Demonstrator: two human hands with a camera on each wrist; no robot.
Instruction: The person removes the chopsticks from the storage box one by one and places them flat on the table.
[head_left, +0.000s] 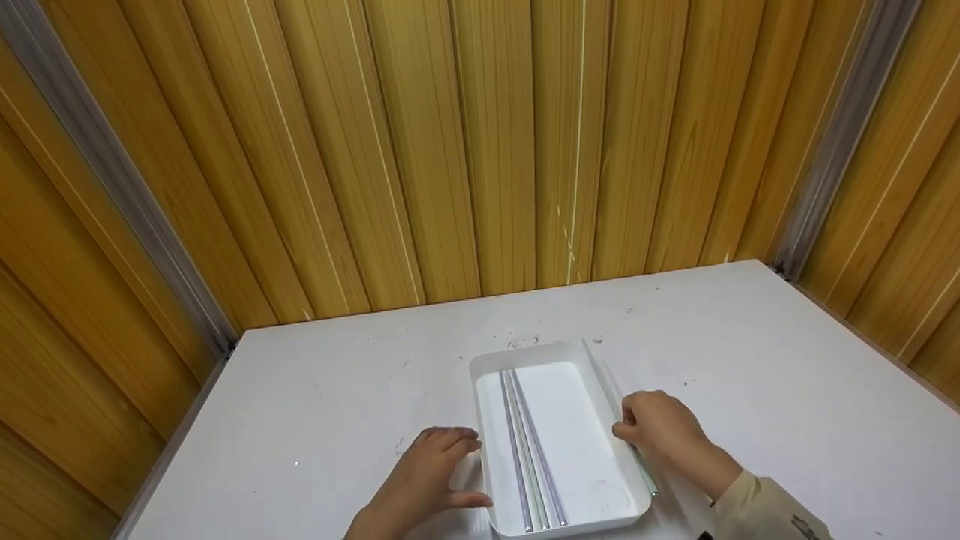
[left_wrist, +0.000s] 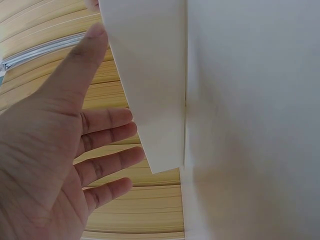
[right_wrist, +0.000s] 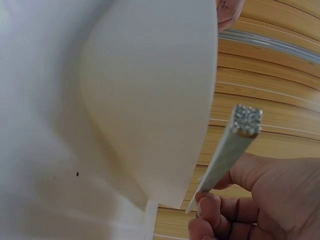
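A shallow white tray (head_left: 585, 442) sits on the table with three slim chopsticks lying lengthwise along its left side: a purple one (head_left: 514, 442), a pale green one (head_left: 530, 461) and another purple one (head_left: 545, 472). My right hand (head_left: 664, 424) pinches a pale green chopstick (right_wrist: 225, 160) between thumb and curled fingers, just outside the tray's right rim. Its square glittery end (right_wrist: 248, 120) points toward the near side. At the left rim my left hand (head_left: 424, 472) is spread, thumb and fingertips right at the tray's wall (left_wrist: 150, 95), holding nothing.
The white tabletop (head_left: 337, 397) bears small dark marks, several of them beyond the tray. Wood-patterned panels (head_left: 495, 150) rise behind the table and at both sides, with grey metal posts (head_left: 142, 187) at the corners.
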